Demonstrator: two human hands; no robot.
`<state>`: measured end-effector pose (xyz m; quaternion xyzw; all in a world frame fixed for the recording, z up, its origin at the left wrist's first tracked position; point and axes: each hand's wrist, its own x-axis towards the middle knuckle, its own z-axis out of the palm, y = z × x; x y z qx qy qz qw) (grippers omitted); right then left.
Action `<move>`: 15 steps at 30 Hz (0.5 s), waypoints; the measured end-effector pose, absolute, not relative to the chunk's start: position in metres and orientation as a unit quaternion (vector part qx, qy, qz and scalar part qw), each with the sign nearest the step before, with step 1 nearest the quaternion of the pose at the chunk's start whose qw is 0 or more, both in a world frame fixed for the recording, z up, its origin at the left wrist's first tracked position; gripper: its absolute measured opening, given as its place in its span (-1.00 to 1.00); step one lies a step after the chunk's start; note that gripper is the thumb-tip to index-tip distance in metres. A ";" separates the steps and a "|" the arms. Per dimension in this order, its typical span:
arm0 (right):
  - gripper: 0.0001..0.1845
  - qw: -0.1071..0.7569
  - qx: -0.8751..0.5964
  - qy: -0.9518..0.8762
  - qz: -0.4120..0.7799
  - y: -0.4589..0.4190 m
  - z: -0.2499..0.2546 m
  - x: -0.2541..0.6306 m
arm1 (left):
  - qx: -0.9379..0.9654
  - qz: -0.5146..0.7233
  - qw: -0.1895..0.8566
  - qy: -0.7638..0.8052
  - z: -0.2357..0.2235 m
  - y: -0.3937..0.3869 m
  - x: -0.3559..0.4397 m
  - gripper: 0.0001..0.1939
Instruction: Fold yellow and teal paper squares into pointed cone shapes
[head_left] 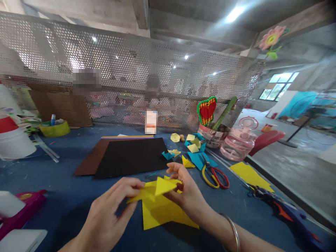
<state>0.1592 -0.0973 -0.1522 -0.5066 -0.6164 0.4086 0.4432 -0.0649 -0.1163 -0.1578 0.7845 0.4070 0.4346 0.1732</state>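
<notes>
Head view: one folded yellow piece [163,186], its folding partly done, raised over flat yellow paper [154,217] on the blue counter [60,192]. Done: a blue-and-yellow cluster [193,148]. Unfolded: yellow sheets [250,176] at right. My left hand [110,206], grip closed, pinches the piece's left end; my right hand [190,196], fingers curled, thumb beneath, grips its right, contact blurred.

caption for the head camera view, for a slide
Two hands fold yellow paper above a blue table, scissors nearby.
</notes>
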 end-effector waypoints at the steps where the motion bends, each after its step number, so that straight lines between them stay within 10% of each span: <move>1: -0.33 0.444 -0.522 -0.619 0.383 -0.098 -0.151 0.158 | 0.820 0.416 0.090 0.382 -0.163 -0.117 -0.069 -0.79; 5: -0.34 0.449 -0.537 -0.606 0.378 -0.100 -0.149 0.155 | 0.872 0.363 -0.097 0.313 -0.176 -0.119 -0.079 -0.66; 15: -0.76 0.439 -0.385 -0.422 0.693 -0.114 -0.146 0.148 | 0.882 0.349 -0.125 0.290 -0.172 -0.133 -0.061 -0.57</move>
